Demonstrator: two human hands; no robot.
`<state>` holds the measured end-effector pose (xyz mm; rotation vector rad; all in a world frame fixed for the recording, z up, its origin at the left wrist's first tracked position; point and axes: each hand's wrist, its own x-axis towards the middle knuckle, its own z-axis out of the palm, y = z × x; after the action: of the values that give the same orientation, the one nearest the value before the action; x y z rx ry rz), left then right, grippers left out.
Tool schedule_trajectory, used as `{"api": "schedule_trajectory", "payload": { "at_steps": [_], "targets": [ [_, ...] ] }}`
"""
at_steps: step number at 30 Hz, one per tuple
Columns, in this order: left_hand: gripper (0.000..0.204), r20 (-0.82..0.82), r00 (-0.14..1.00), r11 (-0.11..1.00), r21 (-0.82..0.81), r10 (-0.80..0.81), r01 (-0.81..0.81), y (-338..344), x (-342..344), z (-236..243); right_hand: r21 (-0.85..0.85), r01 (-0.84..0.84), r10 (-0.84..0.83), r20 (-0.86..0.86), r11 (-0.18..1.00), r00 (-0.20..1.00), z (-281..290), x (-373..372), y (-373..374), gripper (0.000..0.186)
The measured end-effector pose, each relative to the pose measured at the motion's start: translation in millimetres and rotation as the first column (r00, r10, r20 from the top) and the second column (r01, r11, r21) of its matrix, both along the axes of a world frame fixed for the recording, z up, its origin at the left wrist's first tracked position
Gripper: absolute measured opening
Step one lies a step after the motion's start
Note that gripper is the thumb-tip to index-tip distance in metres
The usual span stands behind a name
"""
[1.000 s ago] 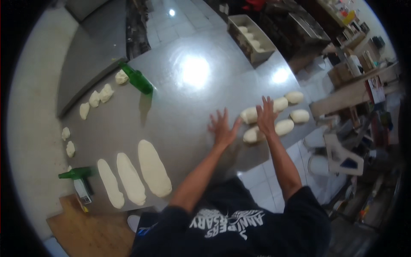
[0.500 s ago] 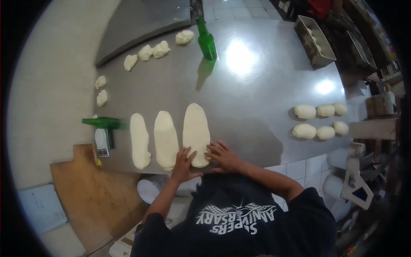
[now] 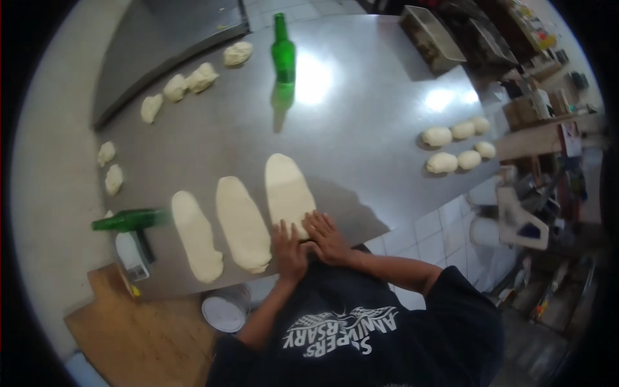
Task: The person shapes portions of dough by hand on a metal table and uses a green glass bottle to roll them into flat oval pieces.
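Observation:
Three flattened oblong strips of dough lie side by side on the steel table, long sides toward each other. Both hands rest on the near end of the right dough strip (image 3: 288,187). My left hand (image 3: 290,253) lies at its left near corner, fingers stretched forward. Over the right part of that end lies my right hand (image 3: 327,237), its fingers extended and flat. The hands sit close together and cover the strip's near edge. To the left are the middle dough strip (image 3: 242,222) and the left dough strip (image 3: 196,238), both untouched.
A green bottle (image 3: 283,55) stands at the far side of the steel table (image 3: 361,116). Another green bottle (image 3: 129,220) lies at the left by a small scale (image 3: 133,255). Several rolled dough pieces (image 3: 442,162) sit at right, rough lumps (image 3: 202,77) far left, a metal pan (image 3: 433,39) far right.
My right hand has come down onto the dough's near end, closer to my left hand. The whole view has turned and shifted, so the table appears tilted.

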<state>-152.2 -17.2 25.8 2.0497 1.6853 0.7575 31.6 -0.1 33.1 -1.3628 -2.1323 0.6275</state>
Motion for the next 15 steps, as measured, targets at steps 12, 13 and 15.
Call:
{"api": "schedule_trajectory", "payload": {
  "at_steps": [12, 13, 15],
  "targets": [
    [0.045, 0.504, 0.839, 0.978, -0.064, 0.202, -0.197, 164, -14, -15, -0.371, 0.288, -0.467, -0.625, 0.883, 0.626, -7, -52, 157, 0.036],
    [0.043, 0.571, 0.788, 0.973, -0.130, 0.230, -0.189, 156, -17, -17, -0.338, 0.320, -0.462, -0.565, 0.885, 0.683, -6, -45, 155, 0.036],
    [0.044, 0.439, 0.885, 0.981, 0.040, 0.155, -0.192, 117, -12, -16, -0.260, 0.378, -0.457, -0.432, 0.888, 0.777, -3, -29, 129, 0.036]
  ]
}}
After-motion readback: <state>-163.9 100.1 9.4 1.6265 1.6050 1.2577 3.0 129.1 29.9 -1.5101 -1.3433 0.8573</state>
